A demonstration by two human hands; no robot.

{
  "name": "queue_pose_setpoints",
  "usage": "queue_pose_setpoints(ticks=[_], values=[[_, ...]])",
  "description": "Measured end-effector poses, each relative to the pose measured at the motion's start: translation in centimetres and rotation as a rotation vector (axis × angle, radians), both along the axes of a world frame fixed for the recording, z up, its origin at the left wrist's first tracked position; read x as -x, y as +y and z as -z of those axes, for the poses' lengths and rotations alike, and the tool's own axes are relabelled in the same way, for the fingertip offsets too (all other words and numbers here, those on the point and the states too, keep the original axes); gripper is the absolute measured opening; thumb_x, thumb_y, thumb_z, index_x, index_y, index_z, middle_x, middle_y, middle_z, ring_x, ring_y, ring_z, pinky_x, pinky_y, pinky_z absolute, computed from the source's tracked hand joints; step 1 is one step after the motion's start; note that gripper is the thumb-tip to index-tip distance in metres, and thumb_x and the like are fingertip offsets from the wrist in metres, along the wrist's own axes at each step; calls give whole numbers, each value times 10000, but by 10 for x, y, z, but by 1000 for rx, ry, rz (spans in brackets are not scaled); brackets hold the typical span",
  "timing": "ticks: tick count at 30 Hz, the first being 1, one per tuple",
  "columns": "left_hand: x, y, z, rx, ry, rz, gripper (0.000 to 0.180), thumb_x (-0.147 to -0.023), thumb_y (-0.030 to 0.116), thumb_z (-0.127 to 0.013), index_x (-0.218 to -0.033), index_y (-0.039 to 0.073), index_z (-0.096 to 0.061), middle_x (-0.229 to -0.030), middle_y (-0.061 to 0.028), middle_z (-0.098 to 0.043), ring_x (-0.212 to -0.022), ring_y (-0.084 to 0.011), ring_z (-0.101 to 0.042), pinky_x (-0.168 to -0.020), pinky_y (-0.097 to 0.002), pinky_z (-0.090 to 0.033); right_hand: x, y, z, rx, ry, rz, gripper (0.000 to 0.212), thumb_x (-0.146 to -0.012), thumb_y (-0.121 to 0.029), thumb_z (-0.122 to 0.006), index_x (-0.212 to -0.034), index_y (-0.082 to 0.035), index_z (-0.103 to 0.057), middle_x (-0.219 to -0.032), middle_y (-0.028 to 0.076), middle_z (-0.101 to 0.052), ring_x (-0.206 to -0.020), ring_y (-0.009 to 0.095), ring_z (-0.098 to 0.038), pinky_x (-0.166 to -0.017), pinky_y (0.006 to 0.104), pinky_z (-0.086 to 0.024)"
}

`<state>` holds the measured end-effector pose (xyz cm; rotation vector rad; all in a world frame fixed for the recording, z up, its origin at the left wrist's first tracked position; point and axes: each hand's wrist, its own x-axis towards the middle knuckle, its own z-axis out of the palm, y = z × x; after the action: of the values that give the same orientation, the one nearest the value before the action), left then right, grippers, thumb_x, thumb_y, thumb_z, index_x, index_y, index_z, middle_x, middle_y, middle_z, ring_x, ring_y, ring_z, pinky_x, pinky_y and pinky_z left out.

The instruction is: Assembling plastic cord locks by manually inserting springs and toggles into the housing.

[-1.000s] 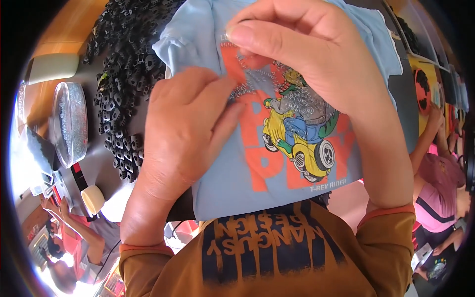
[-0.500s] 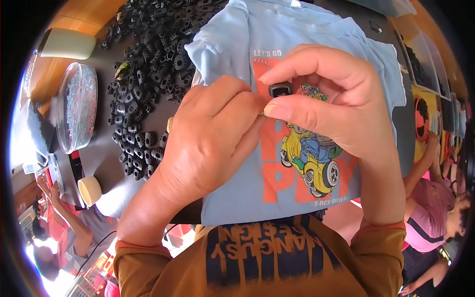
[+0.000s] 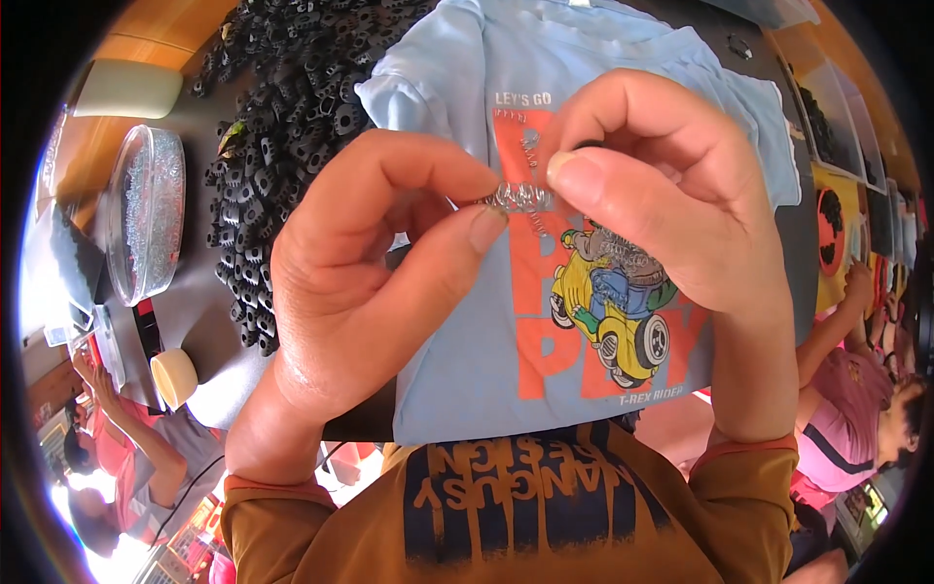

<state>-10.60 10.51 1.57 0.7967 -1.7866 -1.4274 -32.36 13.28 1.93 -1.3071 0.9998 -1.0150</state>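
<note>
My left hand [image 3: 379, 263] has its thumb and forefinger pinched at one end of a short row of small metal springs [image 3: 525, 198]. My right hand [image 3: 671, 195] is closed in a pinch, its thumb tip touching or nearly touching the other end of that row. A black plastic part [image 3: 589, 144] shows only as a dark edge behind the right thumb; the fingers hide the rest. Beneath both hands a light blue printed T-shirt [image 3: 467, 360] lies spread out. More loose springs [image 3: 623, 253] rest on its print, partly covered by my right hand.
A big heap of black plastic parts with holes [image 3: 292, 127] covers the table's left side. Beyond it stand a round clear tub of shiny small pieces [image 3: 126, 224] and a cream cup [image 3: 175, 378]. Other people sit at both sides, one in a pink shirt [image 3: 846, 419] on the right.
My left hand has moved left and down, away from the right fingers, uncovering the springs. The black part in my right hand has turned and is now mostly hidden.
</note>
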Motion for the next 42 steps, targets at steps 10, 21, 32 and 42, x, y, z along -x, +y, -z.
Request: queue_pose_setpoints(ticks=[10,21,32,42], values=[[2,1,0,-1,-52,-97,157,-883,-30,-614,-1032,-6,-572,-913,-29,-620,-690,-42,-510,-597,-179,-422,-4,2,-2,-1,-46,-74,196,-938,-108,-569,-1074,27,-610,-843,-5,-600,-653,30,-478,-573,189,-383],[8,2,-8,-321,-27,-83,211,-931,183,-592,-975,-20,-557,-711,-23,-573,-538,-47,-448,-508,-170,-329,-9,4,2,159,159,-26,139,-911,-68,-608,-1016,24,-606,-864,19,-611,-714,51,-532,-619,191,-420],[10,0,-6,-407,-14,-109,302,-976,287,-490,-940,-7,-547,-679,-34,-527,-482,-70,-397,-447,-195,-279,-7,2,4,303,316,-30,111,-877,-7,-607,-982,28,-608,-868,52,-626,-703,78,-575,-603,217,-451],[8,-3,-3,-222,-129,-147,258,-989,245,-501,-912,10,-574,-722,-21,-545,-530,-61,-433,-501,-190,-333,-1,3,-3,115,214,-51,93,-876,16,-595,-967,12,-610,-855,29,-612,-732,47,-548,-633,193,-430]])
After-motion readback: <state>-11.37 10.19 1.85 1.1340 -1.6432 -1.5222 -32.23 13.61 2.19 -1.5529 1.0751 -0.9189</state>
